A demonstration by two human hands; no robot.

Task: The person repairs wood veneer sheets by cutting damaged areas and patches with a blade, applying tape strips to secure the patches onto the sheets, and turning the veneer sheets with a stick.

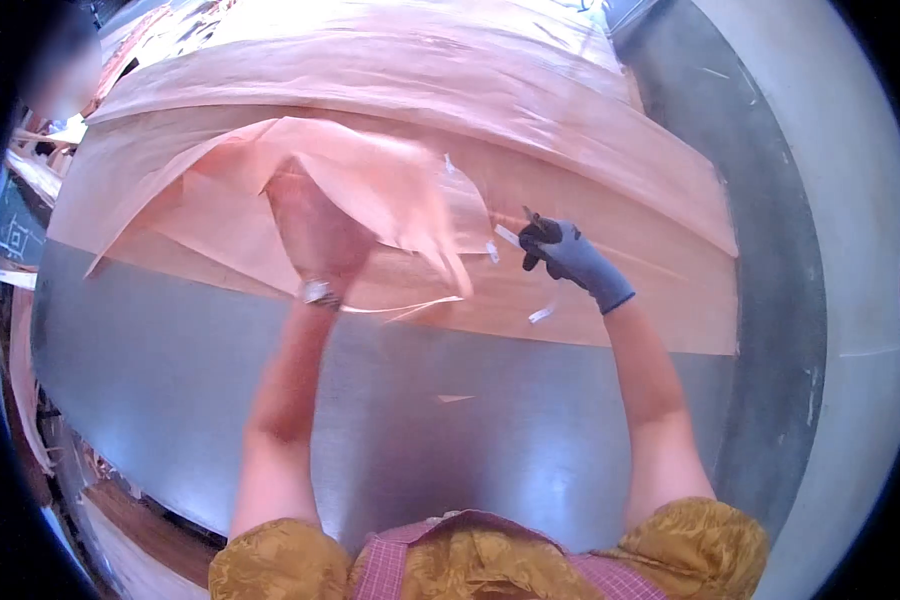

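My left hand (320, 235) is blurred by motion at the near edge of a loose, curled sheet of thin orange-pink material (360, 180); its fingers are hidden by the sheet. To the right, my right hand (550, 245) wears a grey glove with dark fingertips. Its fingers close round a small dark tool (532, 215), above a flat sheet (630, 290) of the same material. A white strip (507, 235) lies by the gloved fingers, and another white strip (541, 314) sits nearer to me.
Large wrinkled sheets (420, 70) cover the far part of the grey metal table (400, 430). A small scrap (455, 398) lies on the bare metal. Scraps and wood (140, 520) stand beyond the left edge. A blurred person (65, 75) is at the far left.
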